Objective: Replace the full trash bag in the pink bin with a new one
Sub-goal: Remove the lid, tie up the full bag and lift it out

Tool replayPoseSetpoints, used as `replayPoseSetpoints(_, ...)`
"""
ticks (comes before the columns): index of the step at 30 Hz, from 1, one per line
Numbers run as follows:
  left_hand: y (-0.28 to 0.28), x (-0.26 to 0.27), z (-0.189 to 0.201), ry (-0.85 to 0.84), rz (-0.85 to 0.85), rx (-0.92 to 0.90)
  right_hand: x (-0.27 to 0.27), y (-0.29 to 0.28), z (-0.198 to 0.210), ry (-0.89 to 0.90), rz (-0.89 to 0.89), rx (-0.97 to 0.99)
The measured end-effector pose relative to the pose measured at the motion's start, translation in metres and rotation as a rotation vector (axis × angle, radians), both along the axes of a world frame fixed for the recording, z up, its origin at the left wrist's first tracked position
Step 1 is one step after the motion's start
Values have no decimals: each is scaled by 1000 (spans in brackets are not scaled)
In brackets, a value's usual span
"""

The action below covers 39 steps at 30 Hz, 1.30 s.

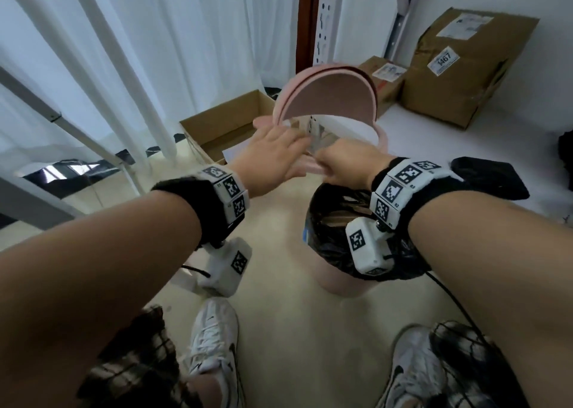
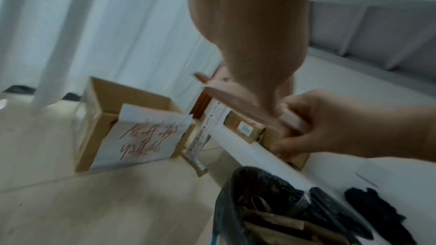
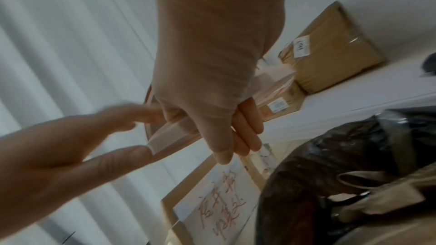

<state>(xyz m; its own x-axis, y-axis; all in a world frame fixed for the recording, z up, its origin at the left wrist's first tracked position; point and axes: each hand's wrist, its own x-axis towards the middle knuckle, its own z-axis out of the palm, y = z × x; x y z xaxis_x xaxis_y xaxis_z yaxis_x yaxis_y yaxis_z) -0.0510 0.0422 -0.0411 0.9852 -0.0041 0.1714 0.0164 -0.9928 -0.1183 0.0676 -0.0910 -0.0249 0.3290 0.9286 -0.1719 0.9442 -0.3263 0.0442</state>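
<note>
White curtains [image 1: 139, 50] hang at 10 o'clock and a pale floor [image 1: 279, 330] fills the middle of the head view. At 1 o'clock a large closed cardboard box [image 1: 465, 66] lies on a white platform. An open cardboard box [image 1: 223, 125] stands at 11 o'clock, with a hand-written sheet leaning inside.

The pink bin [image 1: 344, 286] stands on the floor near the centre, just ahead of the shoes. I think it could tip when the bag is pulled up, because no hand steadies it now. Its black trash bag [image 1: 335, 221] is folded over the rim, glossy and wrinkled, and brown paper fills it to the top. The stiff paper corners may tear the thin film, and the cable of the right wrist camera hangs close enough to catch on it.

The pink lid [image 1: 328, 97], a round ring with a swing flap, is off the bin and is held in the air at 12 o'clock from it. The flap may swing and make the lid slip.

The left hand [image 1: 273, 153] pinches the ring lightly between thumb and nearly straight fingers. The right hand [image 1: 347, 165] has its grip curled firmly round the ring's near edge.
</note>
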Motion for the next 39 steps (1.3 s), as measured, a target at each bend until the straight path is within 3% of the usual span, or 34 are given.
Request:
replayPoseSetpoints(2,6,1,7,217,-19,-2,-8,8,-1,-45,87,-8)
replayPoseSetpoints(5,11,-6,14,460,72,-163,-17,19,-7,-144,169,15)
replayPoseSetpoints(8,16,-12,6,462,158,-220,-14,23,-11,-49,132,103)
replayPoseSetpoints(12,23,-18,-30,465,290,-420,5,14,-28,229,-160,180)
replayPoseSetpoints(17,21,-19,-78,534,396,-517,11,8,-65,245,-396,233)
replayPoseSetpoints(27,3,-12,-188,749,385,-399,-1,22,-131,303,-516,506)
replayPoseSetpoints(32,1,-15,-211,833,381,-366,3,20,-145,315,-516,526)
replayPoseSetpoints(39,10,-5,-221,808,487,-380,6,20,-149,330,-481,492)
